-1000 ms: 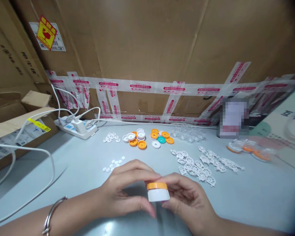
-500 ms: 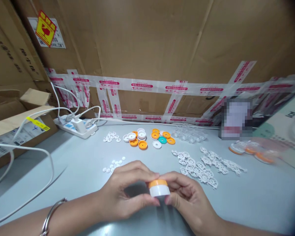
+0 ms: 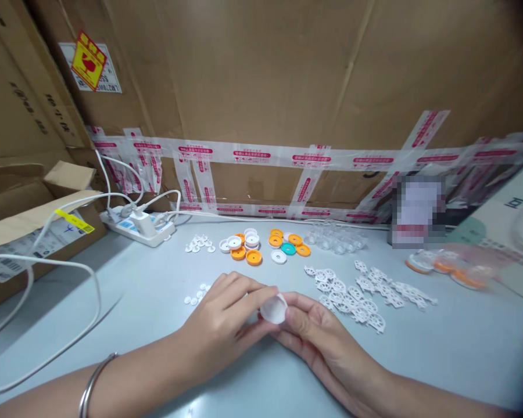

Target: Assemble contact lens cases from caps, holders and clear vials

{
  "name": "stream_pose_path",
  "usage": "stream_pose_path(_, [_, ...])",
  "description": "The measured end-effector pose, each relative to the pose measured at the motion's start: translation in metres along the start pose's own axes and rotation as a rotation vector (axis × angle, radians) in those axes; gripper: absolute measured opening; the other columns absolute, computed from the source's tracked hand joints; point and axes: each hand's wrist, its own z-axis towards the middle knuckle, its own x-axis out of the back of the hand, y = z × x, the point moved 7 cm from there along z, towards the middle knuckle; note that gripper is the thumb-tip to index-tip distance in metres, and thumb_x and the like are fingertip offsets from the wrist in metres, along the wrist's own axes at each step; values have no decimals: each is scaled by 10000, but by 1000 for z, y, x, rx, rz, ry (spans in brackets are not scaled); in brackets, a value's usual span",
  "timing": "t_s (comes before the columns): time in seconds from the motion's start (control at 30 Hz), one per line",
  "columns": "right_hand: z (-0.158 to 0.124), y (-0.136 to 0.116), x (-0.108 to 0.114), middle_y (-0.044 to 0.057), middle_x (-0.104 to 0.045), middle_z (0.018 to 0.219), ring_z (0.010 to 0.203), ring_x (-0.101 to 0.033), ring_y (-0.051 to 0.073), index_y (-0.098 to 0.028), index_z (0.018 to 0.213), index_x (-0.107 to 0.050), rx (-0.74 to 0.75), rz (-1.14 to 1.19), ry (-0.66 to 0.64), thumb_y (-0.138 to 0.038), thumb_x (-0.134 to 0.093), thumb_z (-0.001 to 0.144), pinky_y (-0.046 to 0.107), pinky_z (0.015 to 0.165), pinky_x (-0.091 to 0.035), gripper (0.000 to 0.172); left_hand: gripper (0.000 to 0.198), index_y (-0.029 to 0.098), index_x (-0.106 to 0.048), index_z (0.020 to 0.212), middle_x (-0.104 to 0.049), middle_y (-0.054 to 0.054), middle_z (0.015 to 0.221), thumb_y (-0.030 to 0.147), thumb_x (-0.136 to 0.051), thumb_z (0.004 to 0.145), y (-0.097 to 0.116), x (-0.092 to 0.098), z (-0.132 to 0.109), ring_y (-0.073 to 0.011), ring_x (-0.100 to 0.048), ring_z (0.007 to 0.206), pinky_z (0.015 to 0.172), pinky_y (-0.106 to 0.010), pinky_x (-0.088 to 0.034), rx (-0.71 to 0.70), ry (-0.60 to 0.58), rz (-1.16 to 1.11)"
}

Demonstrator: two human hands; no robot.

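Note:
Between my two hands is a small round white-and-orange plastic case [image 3: 273,310], tipped so its white round face shows; its orange side is hidden now. My left hand [image 3: 224,319] pinches the left edge between fingers and thumb. On the right edge, the thumb and fingers of my right hand [image 3: 326,339] are closed as well. Small white plastic pieces [image 3: 194,300] lie just beyond my left hand, partly covered by it. White spoked wheel-like parts [image 3: 357,299] are spread on the table past my right hand.
Orange and white round caps [image 3: 253,258] and rings, one a teal ring [image 3: 288,249], lie mid-table. Behind them are clear plastic pieces [image 3: 337,238]. A power strip [image 3: 157,235] with white cables stands left, beside an open cardboard box [image 3: 47,232]. A large carton [image 3: 244,75] walls the back.
The case has been tilted, turning its white face toward me and its orange part out of sight. Both hands have shifted up slightly and rotated with it, still gripping.

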Motion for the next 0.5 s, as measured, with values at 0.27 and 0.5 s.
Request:
stream_pose_path(0.27, [6, 9, 12, 69, -673, 884, 873, -651, 166, -96, 901, -629, -90, 185, 64, -191, -620, 802, 329, 901, -486, 137, 347, 177, -580, 1095, -648, -59, 907, 170, -634, 752, -19, -8, 3, -158, -593, 840, 758, -274, -472, 197, -88, -261])
stream_pose_path(0.5, [6, 5, 12, 106, -680, 924, 874, -658, 172, -71, 958, -622, -127, 144, 122, -224, -632, 794, 288, 883, -494, 224, 338, 187, -606, 1053, -671, -23, 925, 166, -638, 718, -31, -16, 1, -138, -618, 850, 795, -238, -473, 365, -131, -369])
